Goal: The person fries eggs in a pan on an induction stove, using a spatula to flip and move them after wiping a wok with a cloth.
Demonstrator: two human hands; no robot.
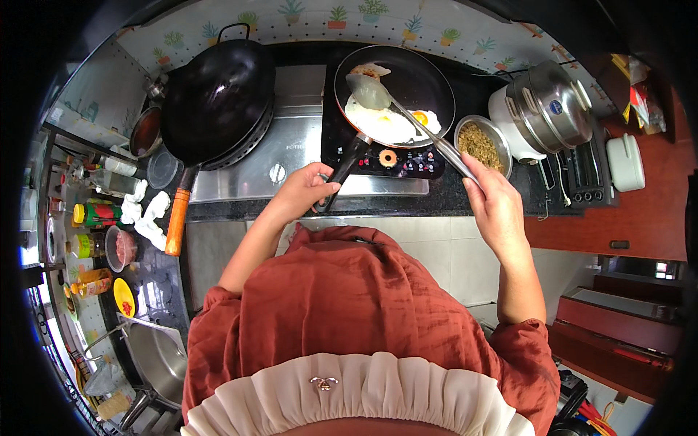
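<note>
My left hand [306, 191] has its fingers around the black handle [349, 163] of a frying pan [425, 71], which sits on an induction cooktop [349, 155]. In my right hand [495, 204] is the handle of a metal spatula [369, 92]; its broad blade is over the left side of the pan. Below the blade, partly covered by it, lies a fried egg [381, 124]. A smaller egg with an orange yolk [428, 121] touches the pan's lower right, beside the spatula's shaft. A browned piece of egg [371, 71] lies at the upper left.
Left of the pan, a large black wok [218, 103] with a wooden handle [177, 223] stands on the gas stove. A metal bowl of chopped greenish food [480, 144] and a steel steamer pot [551, 109] are at the right. Bottles, a yellow plate [124, 297] and a sink [158, 354] line the left counter.
</note>
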